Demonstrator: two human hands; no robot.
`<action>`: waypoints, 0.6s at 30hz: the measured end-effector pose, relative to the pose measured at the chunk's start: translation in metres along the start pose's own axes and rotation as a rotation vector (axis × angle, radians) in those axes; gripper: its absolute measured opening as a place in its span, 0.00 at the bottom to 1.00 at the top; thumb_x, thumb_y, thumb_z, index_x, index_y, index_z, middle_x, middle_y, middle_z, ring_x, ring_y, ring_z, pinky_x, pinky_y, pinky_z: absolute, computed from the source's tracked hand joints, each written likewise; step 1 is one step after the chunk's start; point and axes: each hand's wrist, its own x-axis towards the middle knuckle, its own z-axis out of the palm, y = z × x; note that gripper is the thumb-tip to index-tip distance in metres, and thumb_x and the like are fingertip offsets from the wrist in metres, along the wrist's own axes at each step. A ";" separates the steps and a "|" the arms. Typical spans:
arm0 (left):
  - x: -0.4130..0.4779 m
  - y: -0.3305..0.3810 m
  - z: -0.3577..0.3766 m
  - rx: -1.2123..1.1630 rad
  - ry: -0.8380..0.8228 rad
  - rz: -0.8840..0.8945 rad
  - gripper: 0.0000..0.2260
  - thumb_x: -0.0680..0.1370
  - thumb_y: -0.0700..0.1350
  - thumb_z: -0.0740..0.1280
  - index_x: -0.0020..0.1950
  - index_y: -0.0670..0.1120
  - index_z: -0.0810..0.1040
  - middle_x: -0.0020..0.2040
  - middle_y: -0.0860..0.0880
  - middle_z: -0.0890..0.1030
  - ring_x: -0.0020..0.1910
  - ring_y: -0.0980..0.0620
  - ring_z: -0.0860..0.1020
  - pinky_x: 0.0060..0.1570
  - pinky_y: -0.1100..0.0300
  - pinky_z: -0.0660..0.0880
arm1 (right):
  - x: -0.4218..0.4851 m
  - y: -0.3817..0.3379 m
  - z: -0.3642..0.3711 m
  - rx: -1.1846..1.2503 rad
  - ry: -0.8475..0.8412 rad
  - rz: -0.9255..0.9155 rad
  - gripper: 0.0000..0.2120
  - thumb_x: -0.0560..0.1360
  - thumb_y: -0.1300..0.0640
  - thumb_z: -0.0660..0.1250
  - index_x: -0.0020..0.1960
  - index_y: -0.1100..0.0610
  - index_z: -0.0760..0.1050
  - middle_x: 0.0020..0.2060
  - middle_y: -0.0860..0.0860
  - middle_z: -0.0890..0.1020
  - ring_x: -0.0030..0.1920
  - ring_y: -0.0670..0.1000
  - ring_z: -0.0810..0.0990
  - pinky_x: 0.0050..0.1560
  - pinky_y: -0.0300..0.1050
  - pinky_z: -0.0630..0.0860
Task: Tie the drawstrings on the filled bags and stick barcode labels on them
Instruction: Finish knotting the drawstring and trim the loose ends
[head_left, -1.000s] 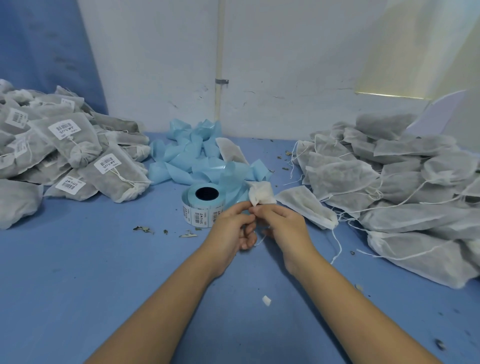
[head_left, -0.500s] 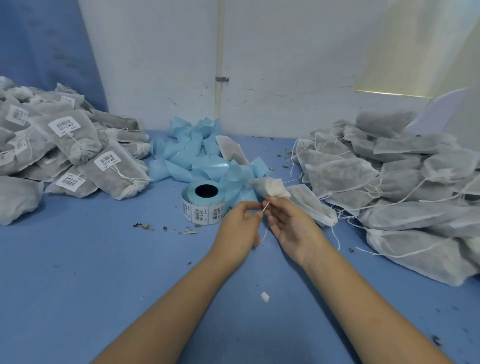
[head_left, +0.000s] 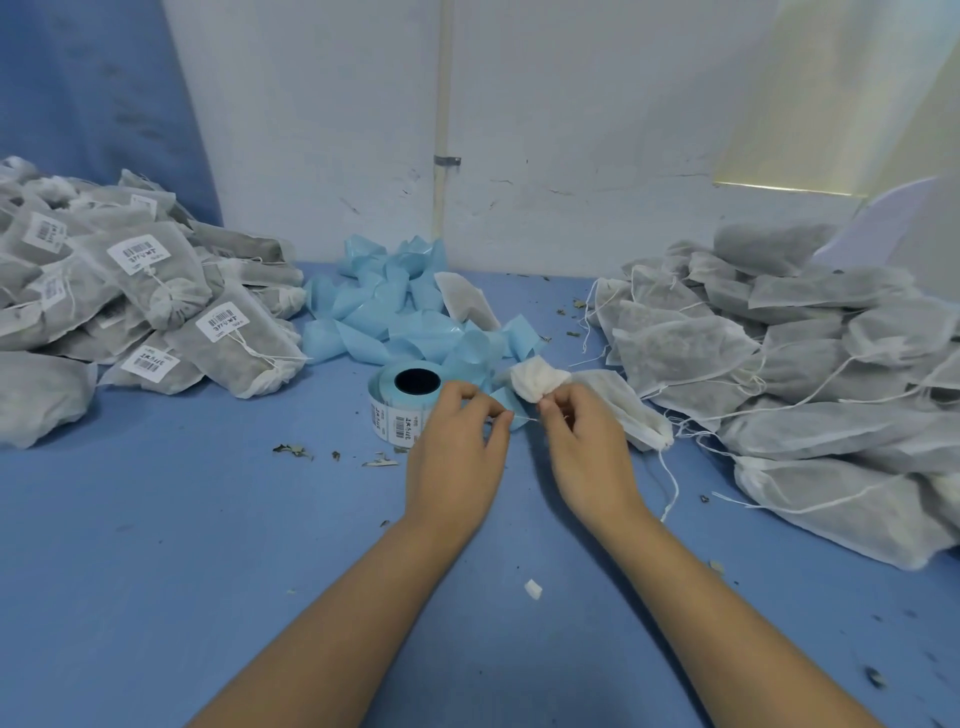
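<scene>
- Bag (head_left: 537, 382) in work is held low over the table (head_left: 208, 519), centre, just beside the label roll (head_left: 400, 410) and near the untied pile (head_left: 805, 364) on the rt.
- Drawstring (head_left: 525, 419) is now drawn short & taut, roughly level, betw. both hands. 0.5 s ago it was hung more upright and slacker, w/ hands lower.
- L hand (head_left: 457, 452): thumb + forefinger are pinched on the string's free end.
- R hand (head_left: 587, 457): fingertips are pinched on the string right at the bag's gathered neck.
- Neck is seen bunched shut, so the knot is judged as being pulled tight and tying is nearly done.
- No barcode is seen on this bag yet, so labelling from the roll is expected next.
- Labelled pile (head_left: 130, 312) is stacked far left. Many untied bags are left.
</scene>
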 end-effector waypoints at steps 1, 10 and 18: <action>-0.001 0.002 -0.001 0.020 0.004 0.030 0.08 0.79 0.48 0.63 0.48 0.45 0.78 0.57 0.55 0.72 0.43 0.55 0.74 0.39 0.56 0.72 | -0.001 0.000 0.001 -0.088 0.007 -0.038 0.08 0.80 0.58 0.59 0.41 0.54 0.69 0.36 0.45 0.74 0.39 0.48 0.71 0.40 0.44 0.67; 0.000 0.005 -0.002 -0.306 -0.118 0.175 0.08 0.80 0.38 0.61 0.42 0.47 0.73 0.67 0.59 0.69 0.64 0.62 0.69 0.58 0.70 0.66 | -0.012 -0.009 0.000 -0.413 0.034 -0.309 0.15 0.75 0.66 0.61 0.59 0.59 0.76 0.54 0.52 0.80 0.53 0.55 0.75 0.48 0.47 0.69; 0.002 0.010 -0.003 -0.624 -0.046 -0.032 0.05 0.81 0.37 0.59 0.49 0.42 0.75 0.61 0.55 0.76 0.62 0.52 0.75 0.62 0.57 0.71 | -0.018 -0.017 0.004 -0.346 -0.019 -0.367 0.31 0.74 0.67 0.63 0.75 0.57 0.62 0.74 0.49 0.64 0.66 0.53 0.71 0.62 0.47 0.69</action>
